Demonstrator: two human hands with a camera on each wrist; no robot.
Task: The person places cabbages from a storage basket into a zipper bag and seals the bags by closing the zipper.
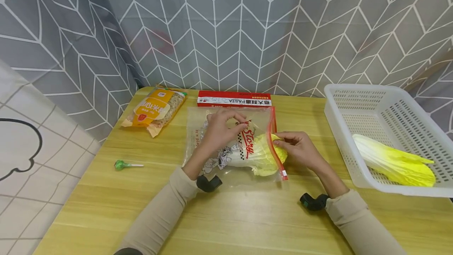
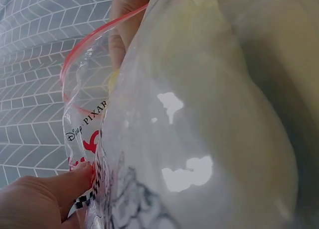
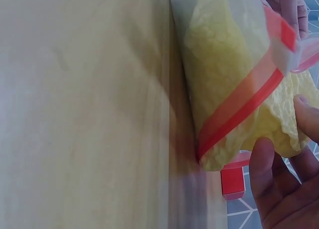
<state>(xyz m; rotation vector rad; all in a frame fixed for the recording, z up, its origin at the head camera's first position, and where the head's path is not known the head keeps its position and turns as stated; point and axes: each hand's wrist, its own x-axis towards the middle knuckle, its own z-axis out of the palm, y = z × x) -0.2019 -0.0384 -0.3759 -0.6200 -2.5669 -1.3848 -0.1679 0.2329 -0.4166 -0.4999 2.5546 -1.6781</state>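
A clear zip bag [image 1: 198, 145] with a red zip edge and printed cartoon figures lies on the table. Inside it is a napa cabbage piece [image 1: 260, 156], white at the base, its yellow leafy end poking out past the bag's mouth. With thumb and fingertips, my left hand [image 1: 223, 129] pinches the printed upper film; the left wrist view shows the thumb [image 2: 75, 181] on it. At the mouth, my right hand [image 1: 299, 148] holds the protruding leaf end [image 3: 279, 132] between thumb and fingers. Some right fingertips are hidden behind the leaf in the right wrist view.
A white perforated basket [image 1: 336, 129] at the right holds another napa cabbage piece [image 1: 396, 164]. Behind the bag lies a red pasta box [image 1: 233, 98]. An orange-yellow noodle packet [image 1: 155, 107] and a green lollipop [image 1: 122, 165] lie at the left. A patterned curtain [image 1: 226, 30] borders the table's back.
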